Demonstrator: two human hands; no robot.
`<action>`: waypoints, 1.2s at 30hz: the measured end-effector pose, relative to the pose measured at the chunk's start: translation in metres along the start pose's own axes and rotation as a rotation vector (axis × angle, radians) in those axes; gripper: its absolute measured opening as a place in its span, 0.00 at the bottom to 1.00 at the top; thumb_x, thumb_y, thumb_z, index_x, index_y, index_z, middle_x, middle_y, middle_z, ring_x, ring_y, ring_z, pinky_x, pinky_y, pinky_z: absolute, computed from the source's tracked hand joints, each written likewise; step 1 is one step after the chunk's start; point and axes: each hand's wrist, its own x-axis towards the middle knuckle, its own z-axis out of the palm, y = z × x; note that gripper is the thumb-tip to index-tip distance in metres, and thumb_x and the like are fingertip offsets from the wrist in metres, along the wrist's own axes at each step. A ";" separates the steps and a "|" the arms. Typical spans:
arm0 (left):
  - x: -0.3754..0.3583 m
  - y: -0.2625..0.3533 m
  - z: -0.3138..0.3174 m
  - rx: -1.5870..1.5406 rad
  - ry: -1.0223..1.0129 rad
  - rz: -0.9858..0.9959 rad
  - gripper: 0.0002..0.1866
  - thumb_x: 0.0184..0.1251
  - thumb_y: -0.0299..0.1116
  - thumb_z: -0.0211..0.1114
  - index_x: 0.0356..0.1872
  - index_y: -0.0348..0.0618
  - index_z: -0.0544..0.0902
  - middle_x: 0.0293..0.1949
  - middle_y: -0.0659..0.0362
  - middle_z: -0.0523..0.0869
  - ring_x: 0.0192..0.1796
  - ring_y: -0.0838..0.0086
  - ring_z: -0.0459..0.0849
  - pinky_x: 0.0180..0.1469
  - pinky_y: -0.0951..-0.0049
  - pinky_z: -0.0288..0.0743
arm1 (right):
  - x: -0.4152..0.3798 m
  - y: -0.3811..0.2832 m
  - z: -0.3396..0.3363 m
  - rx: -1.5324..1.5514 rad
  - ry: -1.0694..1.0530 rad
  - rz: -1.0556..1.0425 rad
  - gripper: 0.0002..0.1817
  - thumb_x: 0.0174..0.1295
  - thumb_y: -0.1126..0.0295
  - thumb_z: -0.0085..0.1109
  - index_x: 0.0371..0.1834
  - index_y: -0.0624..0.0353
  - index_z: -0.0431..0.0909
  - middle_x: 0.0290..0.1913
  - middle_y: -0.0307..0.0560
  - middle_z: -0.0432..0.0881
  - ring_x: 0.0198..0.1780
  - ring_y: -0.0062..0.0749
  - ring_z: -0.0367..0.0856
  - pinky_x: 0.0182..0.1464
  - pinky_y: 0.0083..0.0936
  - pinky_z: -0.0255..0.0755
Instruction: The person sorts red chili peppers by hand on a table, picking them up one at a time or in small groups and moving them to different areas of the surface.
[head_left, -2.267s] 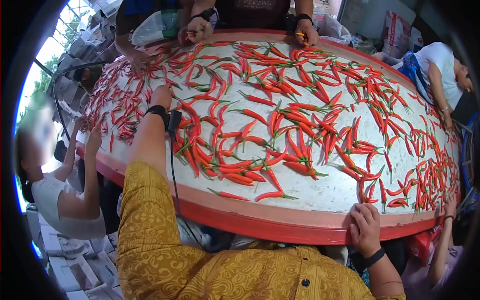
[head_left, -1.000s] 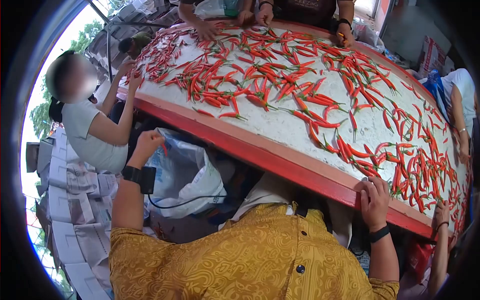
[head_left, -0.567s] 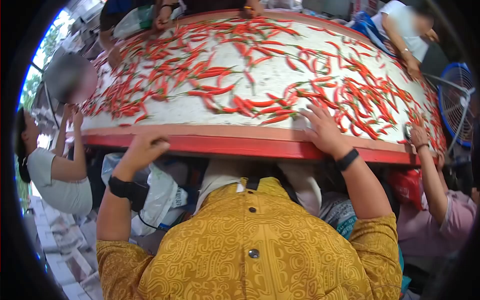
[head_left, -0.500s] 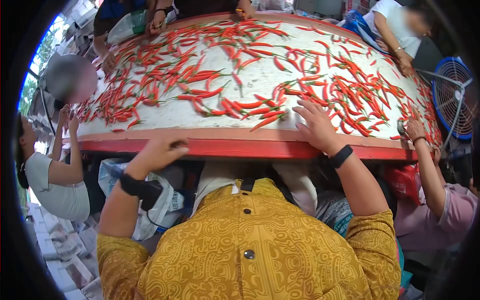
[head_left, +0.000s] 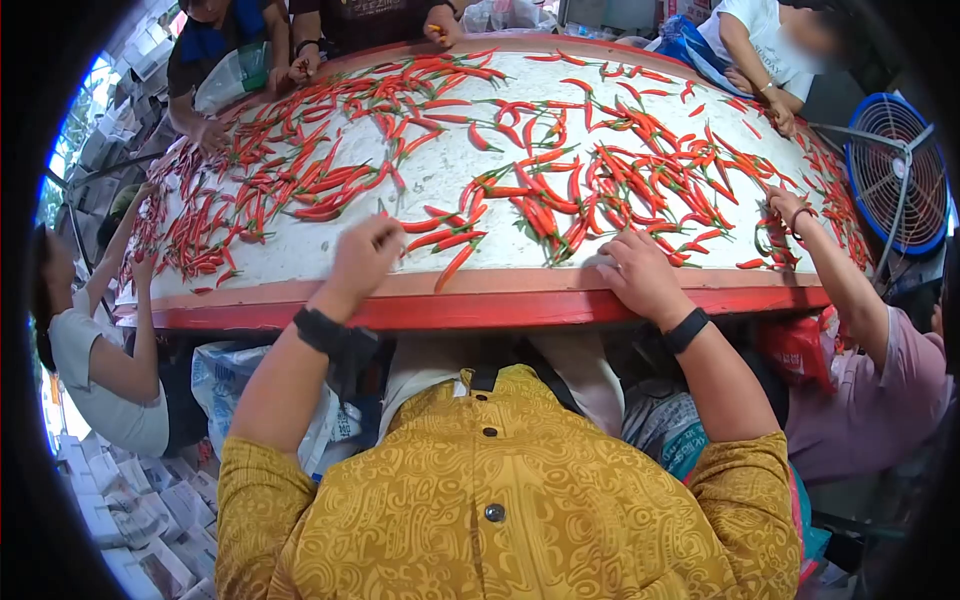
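Red chili peppers point(head_left: 458, 268) with green stems lie scattered over a white tabletop point(head_left: 440, 178). My left hand point(head_left: 362, 262) reaches over the near rim, fingers curled and pinched at a red chili pepper point(head_left: 420, 227) at the left end of a small group. A green stem shows just above those fingers; the grip itself is partly hidden. My right hand point(head_left: 645, 277) rests at the near rim, palm down and fingers loosely bent and apart, just below a denser heap of chili peppers point(head_left: 548, 212). Nothing shows in it.
A raised red rim point(head_left: 480, 308) edges the table. Co-workers' hands point(head_left: 785, 205) handle peppers at the right, with other people at the left and far side. A blue-ringed fan point(head_left: 897, 172) stands at the right. Plastic bags point(head_left: 235, 385) sit below the table.
My left hand has moved forward from the rim to the peppers, and its fingers have closed. My right hand has lowered to the rim. The view has shifted slightly.
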 end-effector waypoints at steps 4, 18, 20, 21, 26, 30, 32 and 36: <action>-0.015 0.035 0.042 0.184 -0.298 0.307 0.12 0.57 0.39 0.66 0.35 0.40 0.83 0.31 0.54 0.82 0.39 0.63 0.81 0.42 0.65 0.73 | 0.014 0.005 -0.004 0.322 -0.297 0.032 0.13 0.58 0.64 0.57 0.41 0.59 0.81 0.38 0.53 0.81 0.47 0.47 0.78 0.51 0.36 0.70; 0.010 0.087 0.137 0.066 0.053 0.463 0.10 0.58 0.33 0.65 0.38 0.40 0.82 0.37 0.52 0.80 0.46 0.57 0.78 0.50 0.62 0.71 | -0.006 0.059 -0.058 -0.017 -0.695 0.223 0.16 0.59 0.63 0.55 0.47 0.58 0.77 0.46 0.56 0.79 0.50 0.51 0.76 0.50 0.39 0.72; 0.003 0.109 0.154 0.112 -0.187 0.535 0.10 0.57 0.33 0.65 0.37 0.41 0.82 0.36 0.53 0.80 0.45 0.58 0.78 0.49 0.62 0.72 | -0.025 0.110 -0.037 -0.111 -0.176 -0.034 0.16 0.59 0.62 0.56 0.47 0.58 0.77 0.49 0.55 0.78 0.52 0.51 0.74 0.54 0.38 0.69; 0.004 0.116 0.162 0.116 -0.183 0.528 0.10 0.57 0.33 0.65 0.37 0.41 0.82 0.36 0.53 0.80 0.45 0.58 0.78 0.49 0.62 0.72 | -0.027 0.119 -0.040 -0.199 -0.044 -0.041 0.16 0.57 0.63 0.57 0.47 0.57 0.77 0.45 0.52 0.79 0.53 0.49 0.73 0.53 0.39 0.71; 0.021 0.128 0.188 0.320 0.252 0.740 0.09 0.57 0.34 0.66 0.37 0.41 0.82 0.39 0.54 0.81 0.43 0.60 0.80 0.45 0.62 0.74 | -0.040 0.135 -0.071 -0.026 -0.015 0.012 0.14 0.56 0.66 0.60 0.44 0.58 0.78 0.46 0.51 0.78 0.52 0.48 0.73 0.52 0.39 0.71; 0.041 0.140 0.171 0.109 0.218 0.558 0.08 0.56 0.31 0.68 0.36 0.40 0.83 0.34 0.53 0.82 0.38 0.61 0.82 0.40 0.68 0.76 | -0.066 0.139 -0.063 0.078 -0.192 0.025 0.13 0.53 0.69 0.61 0.43 0.58 0.78 0.46 0.50 0.79 0.49 0.49 0.74 0.51 0.39 0.70; 0.074 0.130 0.141 0.089 0.380 0.429 0.07 0.57 0.34 0.66 0.33 0.43 0.83 0.31 0.51 0.82 0.38 0.56 0.82 0.41 0.61 0.75 | -0.080 0.142 -0.051 0.013 -0.024 -0.121 0.12 0.53 0.70 0.61 0.42 0.58 0.78 0.45 0.50 0.79 0.48 0.49 0.74 0.51 0.39 0.70; 0.159 0.057 0.060 0.291 0.563 0.083 0.12 0.58 0.38 0.63 0.38 0.42 0.83 0.40 0.48 0.85 0.45 0.55 0.82 0.48 0.59 0.74 | -0.091 0.148 -0.050 0.052 0.182 -0.135 0.09 0.54 0.73 0.57 0.38 0.60 0.77 0.44 0.49 0.78 0.45 0.47 0.74 0.50 0.38 0.70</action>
